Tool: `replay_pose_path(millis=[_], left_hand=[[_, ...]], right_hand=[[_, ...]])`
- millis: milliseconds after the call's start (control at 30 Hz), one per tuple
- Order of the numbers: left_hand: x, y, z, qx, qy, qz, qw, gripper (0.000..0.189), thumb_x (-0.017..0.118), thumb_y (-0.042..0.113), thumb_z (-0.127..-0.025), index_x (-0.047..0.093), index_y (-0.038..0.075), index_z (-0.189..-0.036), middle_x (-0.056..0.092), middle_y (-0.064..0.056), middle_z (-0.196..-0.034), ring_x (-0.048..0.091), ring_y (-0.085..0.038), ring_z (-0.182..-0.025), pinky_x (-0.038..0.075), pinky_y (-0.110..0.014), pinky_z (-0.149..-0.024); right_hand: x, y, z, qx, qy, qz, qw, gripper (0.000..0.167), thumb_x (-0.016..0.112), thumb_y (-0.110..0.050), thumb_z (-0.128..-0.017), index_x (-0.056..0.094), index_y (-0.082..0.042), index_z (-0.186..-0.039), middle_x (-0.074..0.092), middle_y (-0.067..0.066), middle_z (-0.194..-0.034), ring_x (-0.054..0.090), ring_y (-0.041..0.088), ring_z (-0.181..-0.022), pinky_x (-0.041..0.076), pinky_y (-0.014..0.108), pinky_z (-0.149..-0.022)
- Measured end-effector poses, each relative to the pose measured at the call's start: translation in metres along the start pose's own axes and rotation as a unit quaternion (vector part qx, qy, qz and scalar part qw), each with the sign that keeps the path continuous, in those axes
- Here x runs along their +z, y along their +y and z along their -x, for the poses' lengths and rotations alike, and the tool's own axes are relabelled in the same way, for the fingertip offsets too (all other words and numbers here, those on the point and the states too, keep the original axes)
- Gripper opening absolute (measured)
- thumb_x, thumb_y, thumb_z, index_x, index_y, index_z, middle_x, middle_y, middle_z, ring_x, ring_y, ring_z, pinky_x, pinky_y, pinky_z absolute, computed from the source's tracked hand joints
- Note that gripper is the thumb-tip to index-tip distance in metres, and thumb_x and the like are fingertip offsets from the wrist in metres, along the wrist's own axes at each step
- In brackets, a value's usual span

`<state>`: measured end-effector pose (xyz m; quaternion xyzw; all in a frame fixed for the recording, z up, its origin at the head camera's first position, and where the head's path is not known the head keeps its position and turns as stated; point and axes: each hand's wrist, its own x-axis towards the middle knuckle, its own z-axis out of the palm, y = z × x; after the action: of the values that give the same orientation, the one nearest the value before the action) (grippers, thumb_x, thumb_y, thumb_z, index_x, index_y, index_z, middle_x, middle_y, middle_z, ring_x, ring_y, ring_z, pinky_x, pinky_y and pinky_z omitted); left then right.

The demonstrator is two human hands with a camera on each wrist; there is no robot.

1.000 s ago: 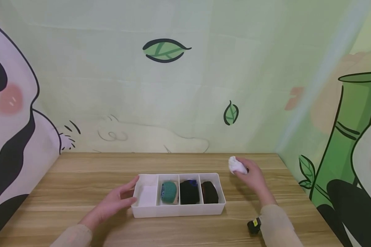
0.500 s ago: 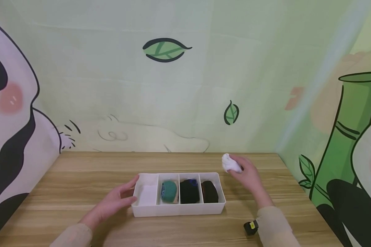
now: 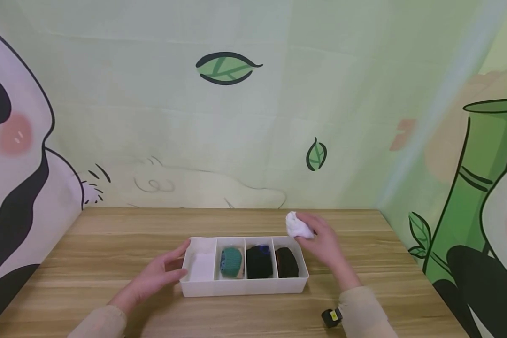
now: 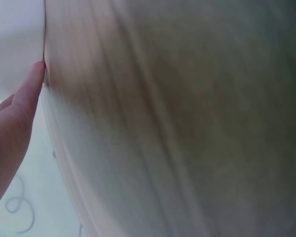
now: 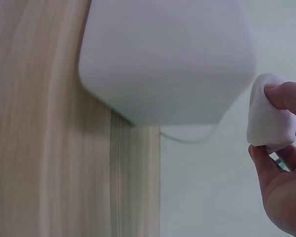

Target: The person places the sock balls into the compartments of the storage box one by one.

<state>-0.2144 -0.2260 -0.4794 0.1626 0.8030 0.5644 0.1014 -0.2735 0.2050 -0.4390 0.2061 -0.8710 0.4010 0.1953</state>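
A white box (image 3: 242, 288) with a row of compartments stands on the table. My left hand (image 3: 162, 270) touches its left end, thumb near the front corner and fingers farther back. In the left wrist view a straight finger (image 4: 29, 89) lies against the white wall. My right hand (image 3: 323, 239) pinches a rolled white sock (image 3: 298, 226) above the box's far right corner. The right wrist view shows that sock (image 5: 269, 116) between thumb and fingertips, beside the box's end wall (image 5: 167, 69). Inside the box sit a teal ribbed rolled sock (image 3: 231, 262), a black one (image 3: 259, 263) and a dark brown one (image 3: 286, 263).
The leftmost compartment (image 3: 202, 267) shows its bare floor. A wooden table (image 3: 131, 230) carries the box and ends at a green printed backdrop (image 3: 253, 141). A small black device (image 3: 331, 318) with a yellow label sits at the right sleeve (image 3: 365, 312).
My right hand has moved left with the white sock, from right of the box to over its far right corner. The left hand and the box have stayed put.
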Motion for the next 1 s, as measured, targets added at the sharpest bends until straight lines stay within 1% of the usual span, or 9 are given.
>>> replay_pose_path(millis=[200, 367, 467, 733, 833, 1000], left_hand=[[0.000, 0.000, 0.000, -0.004, 0.001, 0.009, 1.0000, 0.074, 0.066, 0.012, -0.095, 0.027, 0.012, -0.157, 0.022, -0.023, -0.159, 0.041, -0.049, -0.133, 0.051, -0.044, -0.094], [0.000, 0.001, 0.000, -0.007, 0.002, 0.011, 0.9999, 0.074, 0.066, 0.012, -0.095, 0.027, 0.013, -0.157, 0.023, -0.025, -0.158, 0.041, -0.049, -0.133, 0.050, -0.047, -0.094], [0.000, 0.001, -0.001, -0.006, 0.002, 0.008, 1.0000, 0.074, 0.066, 0.012, -0.095, 0.027, 0.013, -0.157, 0.023, -0.025, -0.158, 0.041, -0.049, -0.133, 0.050, -0.047, -0.094], [0.000, 0.000, 0.000, -0.008, 0.004, 0.009, 0.9999, 0.074, 0.067, 0.012, -0.095, 0.027, 0.013, -0.157, 0.023, -0.023, -0.159, 0.041, -0.048, -0.133, 0.050, -0.044, -0.095], [0.000, 0.000, 0.000, -0.004, 0.003, 0.009, 0.9999, 0.074, 0.067, 0.012, -0.095, 0.027, 0.012, -0.157, 0.023, -0.023, -0.159, 0.041, -0.048, -0.133, 0.050, -0.043, -0.095], [0.000, 0.000, 0.000, -0.007, 0.004, 0.007, 0.9999, 0.075, 0.067, 0.013, -0.094, 0.027, 0.014, -0.157, 0.023, -0.022, -0.159, 0.042, -0.047, -0.133, 0.050, -0.043, -0.095]], right_hand=[[0.011, -0.012, 0.000, -0.019, -0.004, -0.003, 0.9998, 0.054, 0.083, 0.005, -0.073, 0.067, -0.002, -0.124, 0.062, 0.019, -0.123, 0.058, 0.036, -0.111, 0.052, 0.049, -0.087], [0.021, -0.022, 0.003, -0.016, -0.016, -0.017, 0.9996, 0.055, 0.083, 0.003, -0.073, 0.067, -0.004, -0.125, 0.061, 0.017, -0.124, 0.058, 0.034, -0.111, 0.052, 0.049, -0.088], [0.027, -0.028, 0.004, -0.022, -0.022, -0.025, 0.9992, 0.054, 0.083, 0.001, -0.074, 0.068, -0.004, -0.125, 0.061, 0.016, -0.125, 0.058, 0.034, -0.112, 0.051, 0.049, -0.090], [0.047, -0.040, 0.007, -0.054, -0.031, -0.014, 0.9980, 0.054, 0.084, 0.000, -0.074, 0.067, -0.008, -0.126, 0.062, 0.014, -0.124, 0.059, 0.033, -0.112, 0.051, 0.050, -0.090], [0.054, -0.047, 0.007, -0.051, -0.042, -0.021, 0.9976, 0.054, 0.084, -0.001, -0.075, 0.067, -0.009, -0.126, 0.062, 0.013, -0.125, 0.058, 0.033, -0.113, 0.050, 0.050, -0.091], [0.065, -0.057, 0.006, -0.050, -0.055, -0.027, 0.9969, 0.053, 0.083, -0.004, -0.076, 0.067, -0.009, -0.127, 0.061, 0.013, -0.127, 0.057, 0.032, -0.115, 0.050, 0.049, -0.092]])
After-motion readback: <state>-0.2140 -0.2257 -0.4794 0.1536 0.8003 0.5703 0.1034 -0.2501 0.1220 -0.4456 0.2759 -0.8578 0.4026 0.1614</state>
